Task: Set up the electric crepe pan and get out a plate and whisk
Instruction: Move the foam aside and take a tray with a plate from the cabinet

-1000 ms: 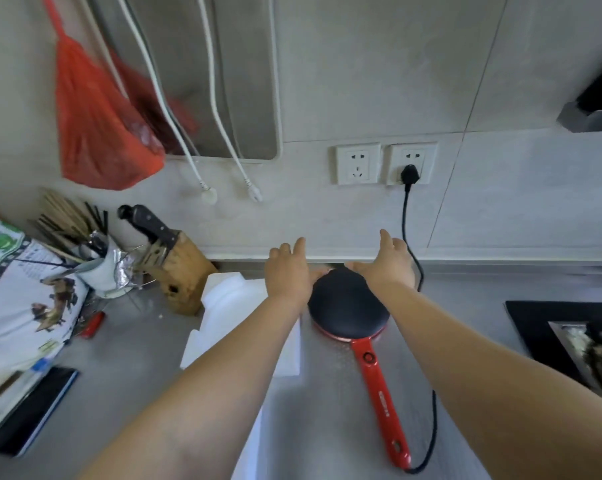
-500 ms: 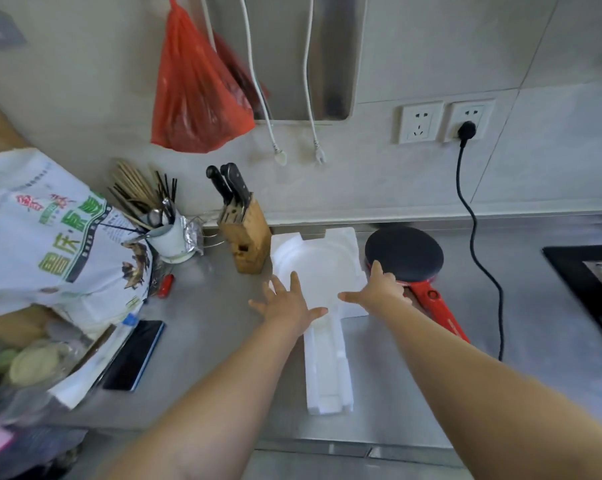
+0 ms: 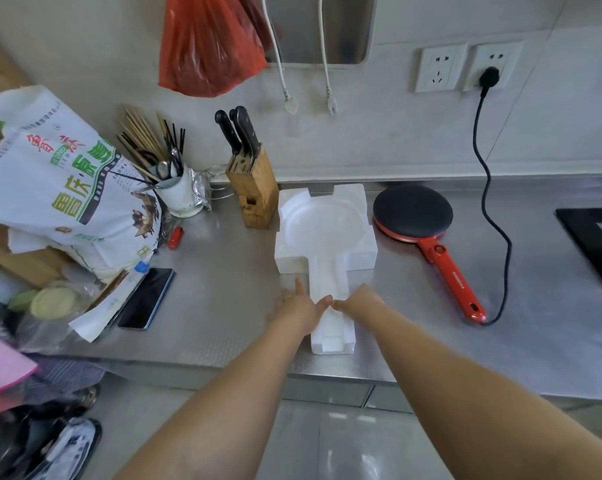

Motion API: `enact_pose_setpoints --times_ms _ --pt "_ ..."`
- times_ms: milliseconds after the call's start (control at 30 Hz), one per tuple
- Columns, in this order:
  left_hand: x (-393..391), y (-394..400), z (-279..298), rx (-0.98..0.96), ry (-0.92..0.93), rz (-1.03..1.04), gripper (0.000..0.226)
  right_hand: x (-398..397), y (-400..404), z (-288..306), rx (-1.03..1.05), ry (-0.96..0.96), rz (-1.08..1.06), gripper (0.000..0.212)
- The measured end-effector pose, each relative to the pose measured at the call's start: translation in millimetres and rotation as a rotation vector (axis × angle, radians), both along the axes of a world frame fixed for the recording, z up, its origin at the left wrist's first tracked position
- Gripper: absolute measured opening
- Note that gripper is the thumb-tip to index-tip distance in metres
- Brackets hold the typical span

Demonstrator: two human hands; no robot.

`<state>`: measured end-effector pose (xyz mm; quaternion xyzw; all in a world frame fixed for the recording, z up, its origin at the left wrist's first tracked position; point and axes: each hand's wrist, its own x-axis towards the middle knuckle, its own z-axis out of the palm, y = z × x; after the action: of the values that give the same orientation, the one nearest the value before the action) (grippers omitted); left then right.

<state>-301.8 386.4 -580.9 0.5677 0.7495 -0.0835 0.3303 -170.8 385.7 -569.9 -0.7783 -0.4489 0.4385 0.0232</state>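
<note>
A brushed stainless-steel bench (image 3: 223,271) runs along a pale tiled wall, its left end taken up by a large white printed sack (image 3: 60,188) with green and red lettering. Near the middle lies a white moulded foam packing tray (image 3: 323,237), its round hollow and long handle channel facing up. Just right of it, close but apart, the electric crepe pan (image 3: 420,230) with a black domed cooking face and red handle rests on the bench, the handle angled toward the front edge; its black power cord (image 3: 500,230) loops up to a plug in the right-hand white wall socket (image 3: 493,67). A red plastic bag (image 3: 206,46) hangs on the wall above a wooden knife block (image 3: 254,188) and a white utensil cup (image 3: 180,195) full of chopsticks, both at the back left of the tray. A dark smartphone (image 3: 147,297) lies flat by the sack. The person's left hand (image 3: 297,308) and right hand (image 3: 358,301) meet over the tray's narrow handle end, fingers fairly straight and loosely spread, thumbs nearly touching; whether they grip the foam cannot be told.
</note>
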Motion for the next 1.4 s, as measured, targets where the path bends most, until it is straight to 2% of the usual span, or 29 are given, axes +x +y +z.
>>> enact_pose_setpoints --times_ms 67,133,267,367,433,700,900,1133,1300,1400 --pt "7 -3 -6 -0.013 -0.103 0.043 0.092 -1 -9 -5 -0.016 0.002 0.04 0.063" --pt "11 -6 -9 0.009 -0.222 0.09 0.084 -4 -15 -11 -0.023 -0.002 0.049 0.054" --pt "9 -7 -19 0.119 -0.294 0.141 0.06 -11 -19 -16 0.017 0.014 -0.006 0.047" --pt "8 -10 -13 0.159 -0.284 0.092 0.035 -11 -29 -9 0.044 0.0 -0.026 0.043" --pt "10 -14 -2 0.185 -0.278 0.052 0.029 -9 -35 1 0.071 -0.009 -0.044 0.042" --pt "53 -23 70 0.321 -0.363 0.017 0.034 24 -54 70 0.283 -0.069 -0.133 0.034" --pt "114 -36 118 0.371 -0.398 -0.109 0.032 75 -86 115 0.421 -0.077 -0.298 0.037" --pt "237 -60 142 0.347 -0.427 -0.311 0.035 201 -114 127 0.405 -0.18 -0.407 0.03" --pt "333 -63 141 0.309 -0.462 -0.364 0.035 294 -117 124 0.368 -0.269 -0.452 0.02" --pt "401 -62 132 0.269 -0.523 -0.392 0.041 358 -120 116 0.344 -0.312 -0.516 0.03"
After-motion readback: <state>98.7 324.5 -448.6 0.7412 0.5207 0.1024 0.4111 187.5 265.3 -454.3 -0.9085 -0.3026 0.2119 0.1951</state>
